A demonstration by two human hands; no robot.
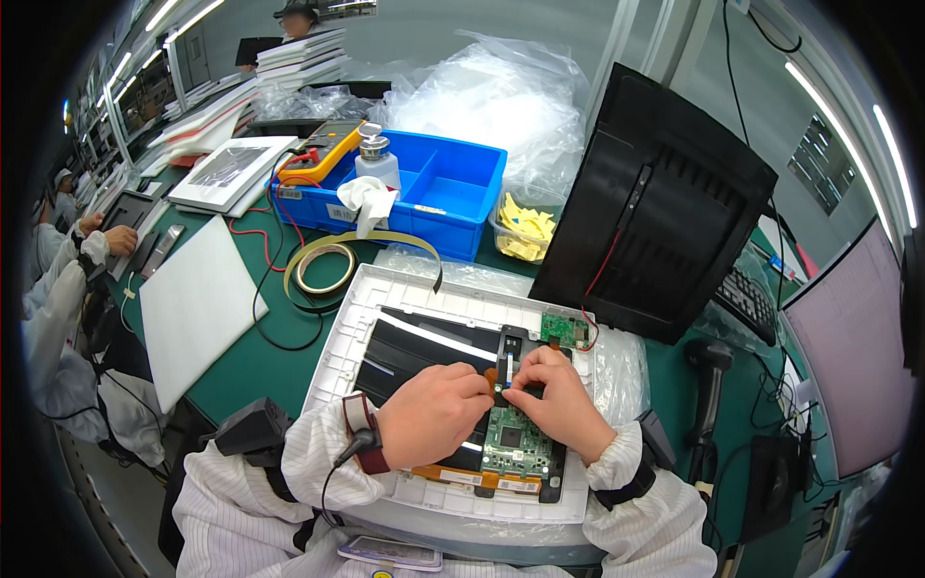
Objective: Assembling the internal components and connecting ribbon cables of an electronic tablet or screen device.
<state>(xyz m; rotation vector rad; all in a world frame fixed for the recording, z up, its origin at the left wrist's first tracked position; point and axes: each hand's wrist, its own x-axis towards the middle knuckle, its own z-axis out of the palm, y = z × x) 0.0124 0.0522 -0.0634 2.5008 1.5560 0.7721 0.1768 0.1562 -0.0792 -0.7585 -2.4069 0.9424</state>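
A white device housing lies open in front of me, with black panels inside. My left hand is closed, its fingertips pinching at an orange ribbon cable near the middle of the housing. Close beside it, my right hand has thumb and index finger pressed together over the same spot; whatever is between them is too small to make out. Just below the fingertips sits a green circuit board with a dark chip. A smaller green board with a red wire lies at the housing's top right corner.
A black back cover stands upright behind the housing. Beyond are a blue bin with a dispenser bottle, a yellow multimeter, and tape rolls. White foam lies left, a barcode scanner right. Another person's hand works far left.
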